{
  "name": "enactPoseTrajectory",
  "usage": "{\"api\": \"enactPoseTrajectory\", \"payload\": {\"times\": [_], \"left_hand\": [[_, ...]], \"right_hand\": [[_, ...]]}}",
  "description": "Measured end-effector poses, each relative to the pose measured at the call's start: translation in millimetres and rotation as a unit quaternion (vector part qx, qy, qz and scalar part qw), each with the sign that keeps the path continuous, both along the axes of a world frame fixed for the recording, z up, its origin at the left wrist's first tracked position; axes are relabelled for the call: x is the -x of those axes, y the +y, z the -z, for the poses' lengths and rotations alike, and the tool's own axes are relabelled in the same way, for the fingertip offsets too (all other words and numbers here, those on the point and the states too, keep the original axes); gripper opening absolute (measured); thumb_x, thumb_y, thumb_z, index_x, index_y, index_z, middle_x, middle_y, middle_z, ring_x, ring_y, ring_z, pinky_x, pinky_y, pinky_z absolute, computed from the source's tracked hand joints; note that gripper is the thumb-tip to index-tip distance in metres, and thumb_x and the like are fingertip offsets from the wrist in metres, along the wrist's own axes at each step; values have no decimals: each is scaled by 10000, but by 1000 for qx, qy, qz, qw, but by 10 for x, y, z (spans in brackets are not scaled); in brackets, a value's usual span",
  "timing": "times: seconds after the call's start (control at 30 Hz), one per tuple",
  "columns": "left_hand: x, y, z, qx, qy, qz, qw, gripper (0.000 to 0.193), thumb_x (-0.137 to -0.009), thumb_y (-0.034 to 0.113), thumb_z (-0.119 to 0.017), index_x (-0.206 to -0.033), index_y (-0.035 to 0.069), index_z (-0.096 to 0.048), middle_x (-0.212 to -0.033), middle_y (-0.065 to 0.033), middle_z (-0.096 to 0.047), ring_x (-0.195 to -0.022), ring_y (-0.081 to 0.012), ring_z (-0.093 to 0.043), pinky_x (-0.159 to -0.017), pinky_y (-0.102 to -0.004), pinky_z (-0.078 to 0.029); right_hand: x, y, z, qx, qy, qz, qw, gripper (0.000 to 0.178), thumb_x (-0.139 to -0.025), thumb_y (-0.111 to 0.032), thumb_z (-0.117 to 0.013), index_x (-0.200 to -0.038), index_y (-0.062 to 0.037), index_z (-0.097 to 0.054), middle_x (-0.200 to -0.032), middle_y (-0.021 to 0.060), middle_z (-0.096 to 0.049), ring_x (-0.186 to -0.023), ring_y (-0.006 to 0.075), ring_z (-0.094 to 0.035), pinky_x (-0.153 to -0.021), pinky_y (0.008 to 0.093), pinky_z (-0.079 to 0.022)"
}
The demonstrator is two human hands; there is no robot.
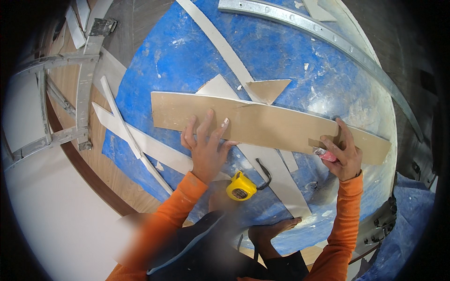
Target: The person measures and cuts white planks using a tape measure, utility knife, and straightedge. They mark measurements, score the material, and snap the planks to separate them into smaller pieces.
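A long strip of plasterboard [274, 122], brown paper face up, lies crosswise in front of me. My left hand [206, 152] rests on it with fingers spread, the thumb by its near edge. Toward the strip's right end, my right hand [346, 157] has its fingers bent around a small pink-and-whitish object [326, 154], whose kind I cannot make out. Fingertips of that hand touch the board too. Between my arms is a yellow tape measure [241, 186] with a black wrist strap. A white plasterboard strip [276, 175] passes under the brown one.
Blue sheeting [286, 51] with white flecks covers the floor. A curved-looking metal channel [304, 23] lies at the far right. Narrow white offcuts [124, 124] and a metal stepladder [84, 93] are at left. My bare foot [272, 232] is near the white strip's end.
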State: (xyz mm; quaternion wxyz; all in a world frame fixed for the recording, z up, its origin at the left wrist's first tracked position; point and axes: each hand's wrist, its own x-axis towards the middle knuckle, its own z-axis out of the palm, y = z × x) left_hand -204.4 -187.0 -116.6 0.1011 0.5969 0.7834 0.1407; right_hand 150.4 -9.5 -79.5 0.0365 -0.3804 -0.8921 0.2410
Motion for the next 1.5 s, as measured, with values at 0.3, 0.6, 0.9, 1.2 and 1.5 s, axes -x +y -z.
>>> {"api": "enactPoseTrajectory", "payload": {"times": [0.3,0.6,0.9,1.2,1.5], "left_hand": [[11,-21,39,-12,14,9,1000,581,-852,451,-775,-1382,260,-631,-1573,-71,-441,-1412,-370,-287,-1122,-569,-169],[4,-28,60,-32,19,18,999,583,-852,377,-800,-1382,210,-623,-1580,-111,-439,-1409,-382,-320,-1135,-548,-167],[-6,-24,48,-30,22,16,999,557,-851,364,-800,-1359,200,-644,-1572,-119,-447,-1402,-379,-332,-1127,-558,-171],[-59,167,-334,25,0,8,1000,537,-834,320,-817,-1324,158,-666,-1531,-141,-483,-1373,-436,-403,-1130,-570,-274],[-73,239,-463,33,-27,0,999,519,-806,257,-825,-1285,129,-673,-1520,-163,-487,-1329,-489,-441,-1074,-600,-388]], "right_hand": [[16,6,2,1,2,-2,1000,707,-537,-164,-902,-1218,-288,-756,-1510,160,-525,-946,250,-680,-702,329,-598],[24,43,0,-1,13,-10,1000,699,-536,-151,-900,-1206,-291,-760,-1506,153,-529,-942,252,-691,-698,333,-604],[-7,43,14,-6,7,-10,1000,680,-549,-180,-911,-1202,-290,-759,-1512,147,-523,-976,251,-710,-703,337,-607],[497,-63,-368,-6,-59,84,995,534,-747,-163,-852,-1265,-214,-729,-1286,124,-613,-908,292,-703,-709,380,-602],[1963,81,-326,46,67,-73,994,234,-979,-208,-623,-1186,-116,-682,-844,141,-713,-733,341,-703,-655,440,-561]]}}
